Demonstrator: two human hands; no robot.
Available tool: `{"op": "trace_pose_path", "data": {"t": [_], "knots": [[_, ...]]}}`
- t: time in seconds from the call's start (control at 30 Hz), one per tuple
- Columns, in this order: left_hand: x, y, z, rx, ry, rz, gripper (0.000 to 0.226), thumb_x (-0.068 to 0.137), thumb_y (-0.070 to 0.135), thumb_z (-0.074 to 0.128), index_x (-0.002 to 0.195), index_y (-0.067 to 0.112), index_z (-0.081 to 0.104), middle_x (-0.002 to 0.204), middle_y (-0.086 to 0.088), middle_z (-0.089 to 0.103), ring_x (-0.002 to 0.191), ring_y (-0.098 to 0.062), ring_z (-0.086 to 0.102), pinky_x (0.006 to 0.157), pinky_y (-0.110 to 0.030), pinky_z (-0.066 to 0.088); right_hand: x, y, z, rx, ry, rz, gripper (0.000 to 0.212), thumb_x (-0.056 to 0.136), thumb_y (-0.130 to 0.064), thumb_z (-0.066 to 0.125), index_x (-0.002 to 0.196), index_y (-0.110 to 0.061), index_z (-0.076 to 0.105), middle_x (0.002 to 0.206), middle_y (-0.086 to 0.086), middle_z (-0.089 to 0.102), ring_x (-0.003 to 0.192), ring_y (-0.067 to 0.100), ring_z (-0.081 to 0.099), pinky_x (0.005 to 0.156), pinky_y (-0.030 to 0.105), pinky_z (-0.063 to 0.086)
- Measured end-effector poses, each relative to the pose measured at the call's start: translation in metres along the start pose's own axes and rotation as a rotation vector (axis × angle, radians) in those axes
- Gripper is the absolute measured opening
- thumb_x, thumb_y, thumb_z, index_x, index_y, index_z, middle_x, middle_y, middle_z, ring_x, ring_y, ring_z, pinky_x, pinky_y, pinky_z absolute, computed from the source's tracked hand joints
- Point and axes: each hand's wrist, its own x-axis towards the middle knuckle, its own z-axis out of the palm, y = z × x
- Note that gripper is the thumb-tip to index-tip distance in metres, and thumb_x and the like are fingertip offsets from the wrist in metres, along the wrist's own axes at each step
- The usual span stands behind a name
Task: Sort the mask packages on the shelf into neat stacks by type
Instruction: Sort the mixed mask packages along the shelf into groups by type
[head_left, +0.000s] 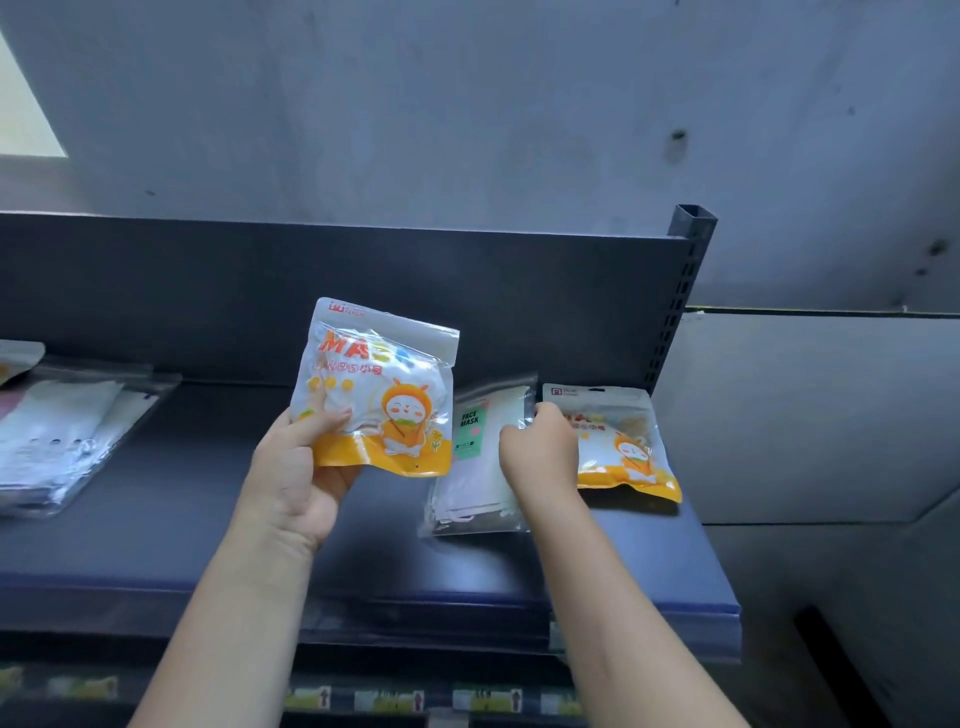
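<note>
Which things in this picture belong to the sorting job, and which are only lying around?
Part of the job:
- orange cartoon mask pack, held up in the left hand
- clear face mask pack, gripped by the right hand
- second orange pack lying on the shelf
- stack of clear packs at left

Not part of it:
- shelf-edge labels below
- grey wall

a stained grey wall (467, 104) rises behind the dark metal upright (680, 296), pale window (26, 104) at left.

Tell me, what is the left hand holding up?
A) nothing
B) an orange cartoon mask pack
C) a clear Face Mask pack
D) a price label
B: the left hand grips the orange cartoon mask pack, lifted off the shelf.
</note>
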Motion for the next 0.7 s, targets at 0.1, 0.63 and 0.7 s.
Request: {"op": "trace_pose_path", "data": {"t": [0.1,0.63,0.7], "knots": [[0.001,-0.005,0.004,-0.009,0.025,0.002,0.031,0.097,0.002,0.062,0.125,0.013,0.068,0.120,-0.014,0.078,0.096,-0.030,0.078,0.069,-0.036,0.067,0.001,0.002,0.000,-0.029,0.006,0.000,0.006,0.095,-0.011,0.050,0.099,-0.006,0.051,0.089,0.006,0.054,0.070,0.017,0.048,0.054,0.032,0.035],[-0.011,-0.086,0.105,0.460,-0.114,-0.053,0.016,0.102,0.021,0.064,0.110,0.008,0.070,0.104,-0.016,0.079,0.090,-0.024,0.077,0.077,-0.044,0.067,0.013,0.035,-0.084,0.604,-0.003,-0.018,0.009,0.092,-0.009,0.068,0.086,-0.005,0.075,0.079,0.009,0.079,0.073,0.024,0.073,0.069,0.044,0.060],[-0.012,-0.096,0.112,0.591,-0.153,-0.035,0.017,0.098,0.018,0.068,0.113,0.010,0.069,0.104,-0.013,0.077,0.093,-0.025,0.077,0.080,-0.048,0.067,0.019,0.047,-0.099,0.604,0.058,0.017,0.008,0.089,-0.003,0.070,0.088,-0.006,0.077,0.088,0.018,0.080,0.082,0.033,0.078,0.078,0.054,0.063]]}}
